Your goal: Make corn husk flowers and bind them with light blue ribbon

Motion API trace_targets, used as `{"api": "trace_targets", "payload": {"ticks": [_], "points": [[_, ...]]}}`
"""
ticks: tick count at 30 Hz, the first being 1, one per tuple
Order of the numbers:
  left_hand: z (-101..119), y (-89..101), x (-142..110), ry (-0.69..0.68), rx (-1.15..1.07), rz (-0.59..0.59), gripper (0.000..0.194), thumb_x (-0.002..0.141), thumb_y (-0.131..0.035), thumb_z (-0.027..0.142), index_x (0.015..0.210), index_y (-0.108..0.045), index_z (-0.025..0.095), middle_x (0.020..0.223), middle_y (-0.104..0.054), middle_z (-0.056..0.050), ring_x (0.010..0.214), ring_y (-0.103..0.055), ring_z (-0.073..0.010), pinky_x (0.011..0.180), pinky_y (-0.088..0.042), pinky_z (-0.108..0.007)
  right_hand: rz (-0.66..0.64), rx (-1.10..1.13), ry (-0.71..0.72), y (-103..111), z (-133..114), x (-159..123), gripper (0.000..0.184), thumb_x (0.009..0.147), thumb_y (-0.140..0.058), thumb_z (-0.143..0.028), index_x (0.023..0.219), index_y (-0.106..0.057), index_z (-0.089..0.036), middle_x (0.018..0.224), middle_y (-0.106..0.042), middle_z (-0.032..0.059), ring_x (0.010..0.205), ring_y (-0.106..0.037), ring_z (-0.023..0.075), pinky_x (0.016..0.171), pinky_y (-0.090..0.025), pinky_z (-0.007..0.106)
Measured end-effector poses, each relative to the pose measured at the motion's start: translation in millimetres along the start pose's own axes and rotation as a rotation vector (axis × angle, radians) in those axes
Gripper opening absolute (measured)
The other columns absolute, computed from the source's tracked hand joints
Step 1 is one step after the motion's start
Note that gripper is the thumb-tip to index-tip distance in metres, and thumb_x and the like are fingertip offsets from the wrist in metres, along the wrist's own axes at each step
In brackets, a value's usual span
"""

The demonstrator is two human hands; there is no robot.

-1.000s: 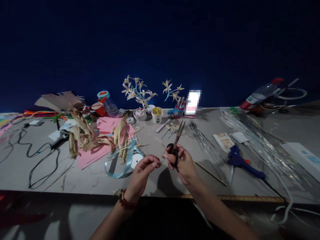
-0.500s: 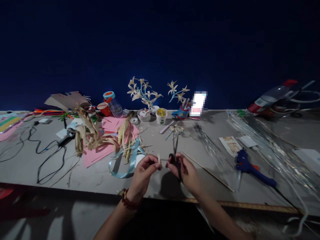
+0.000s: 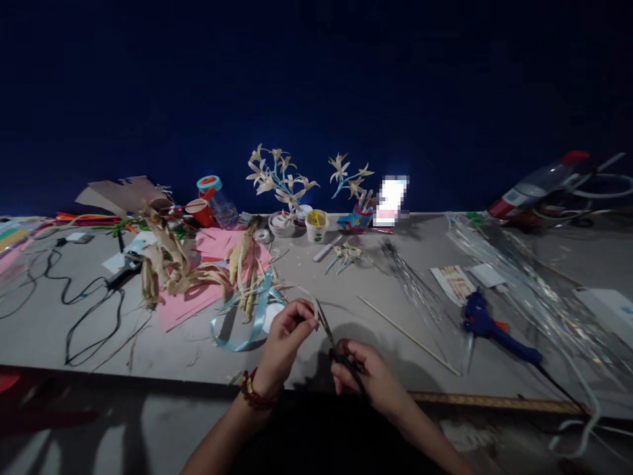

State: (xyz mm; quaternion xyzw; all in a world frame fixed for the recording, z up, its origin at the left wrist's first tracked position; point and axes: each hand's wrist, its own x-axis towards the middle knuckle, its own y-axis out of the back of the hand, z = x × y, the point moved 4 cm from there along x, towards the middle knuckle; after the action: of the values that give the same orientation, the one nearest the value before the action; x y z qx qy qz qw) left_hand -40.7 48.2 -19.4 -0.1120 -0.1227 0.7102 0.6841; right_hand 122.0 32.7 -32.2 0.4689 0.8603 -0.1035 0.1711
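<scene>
My left hand [image 3: 289, 333] pinches a small pale strip [image 3: 316, 309], which looks like a piece of corn husk, upright between thumb and forefinger. In my right hand [image 3: 363, 369] is a pair of dark scissors [image 3: 327, 330], its handles wrapped by the fingers. The blades point up and to the left, with their tips beside the pale strip; I cannot tell whether they touch it. Left of my left hand, a loop of light blue ribbon [image 3: 237, 344] lies near dried corn husks [image 3: 182, 280]. Beyond the hands lies a small bunch of husk flowers [image 3: 346, 253] with blue stems.
Husk flower sprays [image 3: 279, 178] stand at the back beside a paper cup [image 3: 317, 227] and a lit phone [image 3: 390, 201]. To the right are a thin stick [image 3: 410, 335], wires [image 3: 413, 280] and a blue glue gun [image 3: 499, 333]. Pink paper [image 3: 182, 307] and black cables [image 3: 119, 316] lie left.
My right hand has lowered and turned, swinging the scissors from pointing away to pointing up-left at the strip. My left hand keeps its pinch on the strip, nearly in place.
</scene>
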Motion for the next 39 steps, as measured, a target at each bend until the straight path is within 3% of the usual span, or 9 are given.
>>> {"api": "trace_targets", "payload": {"ticks": [39], "points": [[-4.3,-3.2,-0.1,0.017,0.016,0.020,0.011,0.083,-0.072,0.025,0.079,-0.064,0.018,0.087,-0.060,-0.003,0.083,-0.054,-0.0166,0.077,-0.042,-0.026,0.061,0.050,0.002,1.3,10.1,5.6,0.050,0.070,-0.078,-0.060,0.065,-0.045,-0.022,0.049,-0.053,-0.0065,0.044,-0.046,0.0103,0.049,-0.032,0.024]]}}
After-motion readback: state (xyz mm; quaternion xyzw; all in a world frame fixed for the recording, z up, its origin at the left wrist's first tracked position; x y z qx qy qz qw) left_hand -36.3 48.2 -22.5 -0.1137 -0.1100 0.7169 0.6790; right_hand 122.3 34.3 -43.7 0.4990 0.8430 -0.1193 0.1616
